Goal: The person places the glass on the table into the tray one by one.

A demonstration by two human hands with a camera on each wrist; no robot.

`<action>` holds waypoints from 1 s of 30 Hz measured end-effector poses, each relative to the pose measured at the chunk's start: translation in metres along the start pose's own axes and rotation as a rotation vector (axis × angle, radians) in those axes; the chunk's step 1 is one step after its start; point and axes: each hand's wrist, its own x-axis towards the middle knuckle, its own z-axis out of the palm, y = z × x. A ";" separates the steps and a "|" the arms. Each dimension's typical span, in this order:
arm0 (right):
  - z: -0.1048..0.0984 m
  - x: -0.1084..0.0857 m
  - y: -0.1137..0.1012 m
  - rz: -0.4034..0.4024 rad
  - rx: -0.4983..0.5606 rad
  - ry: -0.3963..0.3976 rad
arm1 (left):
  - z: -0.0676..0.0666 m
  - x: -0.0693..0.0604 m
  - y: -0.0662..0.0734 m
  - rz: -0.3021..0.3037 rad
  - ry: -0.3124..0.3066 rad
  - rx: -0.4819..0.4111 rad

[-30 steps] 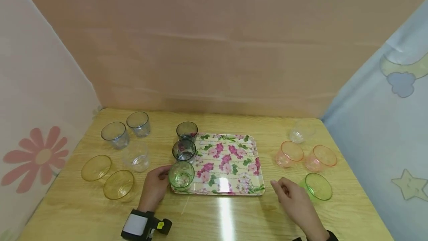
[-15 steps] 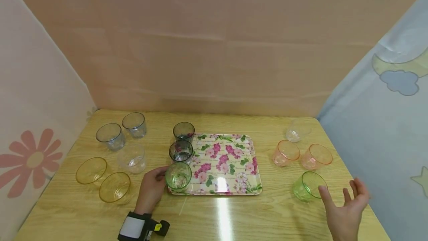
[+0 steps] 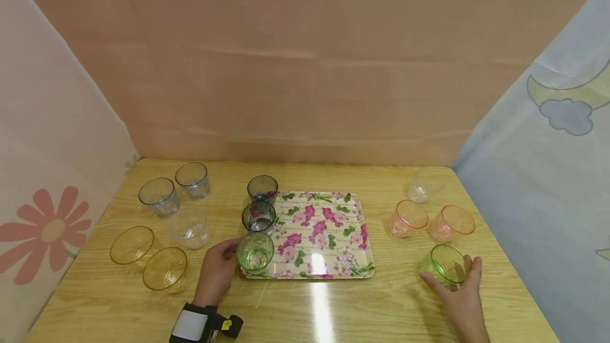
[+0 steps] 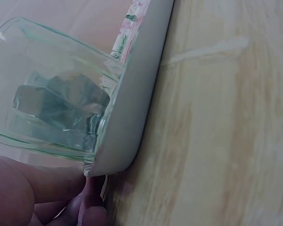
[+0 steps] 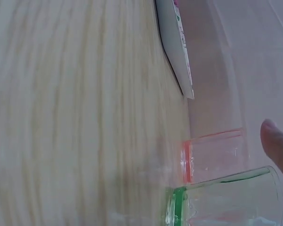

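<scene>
In the head view my left hand (image 3: 216, 271) is at the left edge of a floral tray (image 3: 329, 258). In the left wrist view its thumb lies on the tray's rim (image 4: 125, 136) with fingers below, pinching it beside a green glass (image 4: 42, 99). That green glass stands on the tray, with two dark grey glasses (image 3: 262, 189) (image 3: 259, 216) in line behind it. On the right, my right hand (image 3: 459, 295) spreads thumb and fingers around another green glass (image 3: 440, 266). The right wrist view shows the thumb (image 5: 276, 146) apart from that glass.
Left of the tray stand two yellow glasses (image 3: 133, 245) (image 3: 164, 269), a clear glass (image 3: 190, 229) and two bluish glasses (image 3: 159, 197) (image 3: 193, 180). Two pink glasses (image 3: 407, 218) (image 3: 451, 224) and a clear glass (image 3: 421, 187) stand at the right. Cloth walls surround the wooden table (image 3: 267, 316).
My right hand has gone rightward from beside the tray, opened out, and come in around the right green glass. The left hand stays at the tray's edge. The head view has shifted slightly.
</scene>
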 end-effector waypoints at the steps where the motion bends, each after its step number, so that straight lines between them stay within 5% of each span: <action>1: 0.000 0.001 -0.001 0.006 -0.008 -0.005 | 0.000 0.000 0.000 0.000 0.002 -0.003; 30: -0.001 -0.001 -0.001 -0.079 -0.114 0.049 | 0.000 -0.001 0.001 0.036 0.010 -0.012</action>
